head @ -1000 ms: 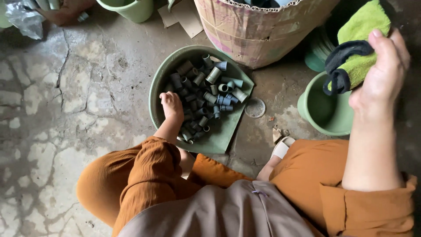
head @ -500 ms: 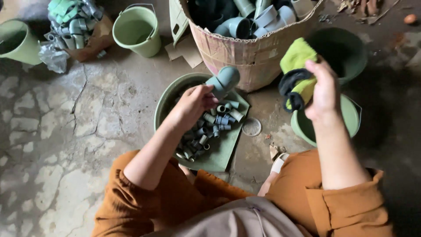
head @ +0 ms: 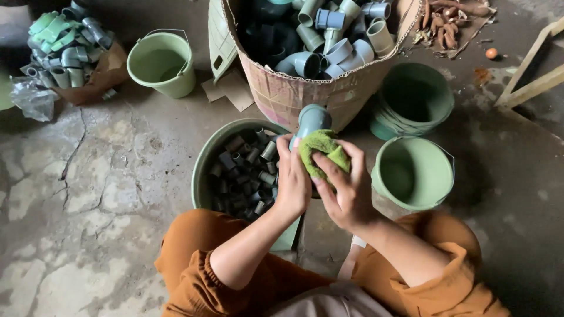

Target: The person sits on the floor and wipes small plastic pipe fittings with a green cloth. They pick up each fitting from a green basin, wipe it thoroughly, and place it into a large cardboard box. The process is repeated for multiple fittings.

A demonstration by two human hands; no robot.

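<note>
Your left hand (head: 292,179) is wrapped around a smooth grey plastic pipe elbow (head: 312,120), fingers curled shut on its lower part, so only the round, open-mouthed upper end shows above your knuckles. Your right hand (head: 346,191) presses a fuzzy lime-green cloth (head: 322,151) against the side of that fitting; the thumb and fingers are closed over the cloth, bunching its nap against the plastic. Both wrists bend inward, and your forearms rise from your orange-clad knees to meet over the middle of the floor.

The elbow sits in the air just above the right rim of a shallow, round green plastic basin (head: 202,170) that holds a heap of short, dull grey pipe sleeves. Just beyond your hands stands a tall, soft-sided cardboard drum with a ragged top edge (head: 282,94), filled with larger pale grey and green elbows and couplings. To your right stands an empty pale green plastic bucket with a thin wire handle (head: 437,155), and behind it a stack of darker green buckets (head: 446,103). At the upper left stand another light green bucket (head: 161,61) and a brown cardboard tray of green fittings (head: 111,67). The floor is cracked, patchy concrete (head: 76,194).
</note>
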